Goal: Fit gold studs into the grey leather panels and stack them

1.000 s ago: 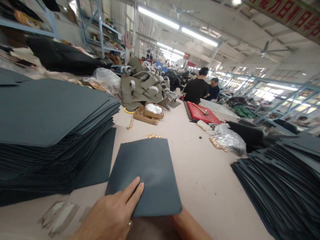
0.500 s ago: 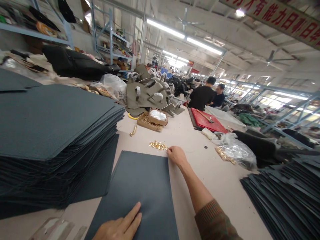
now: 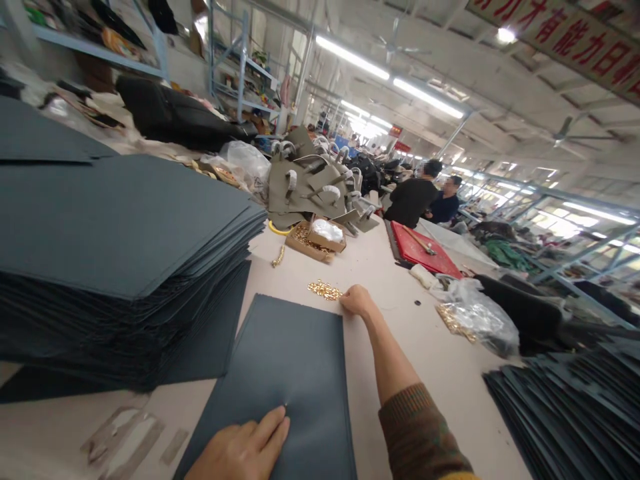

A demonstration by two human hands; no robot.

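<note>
A dark blue-grey flat panel (image 3: 295,347) lies before me on the pale table. My left hand (image 3: 245,447) rests on its near part, fingers stretched out and pressed flat, so it is open. A tiny shiny spot shows on the panel at the fingertips. Past the panel's far right corner, my right hand (image 3: 356,301) is closed, its fingers bunched at the right edge of a small heap of gold metal pieces (image 3: 324,289). Whatever it pinches is too small to make out.
Tall stacks of dark panels stand at left (image 3: 125,227) and right (image 3: 575,407). Beyond the heap sit a cardboard box (image 3: 307,248) of gold pieces and grey-green bag parts (image 3: 305,187). A hammer (image 3: 420,241) lies on a red board (image 3: 440,259). Two people are farther back.
The view has swung slightly left, moving everything rightward in the picture. My right hand stays by the gold heap, and the left fingers are a little more bent beside the small shiny spot.
</note>
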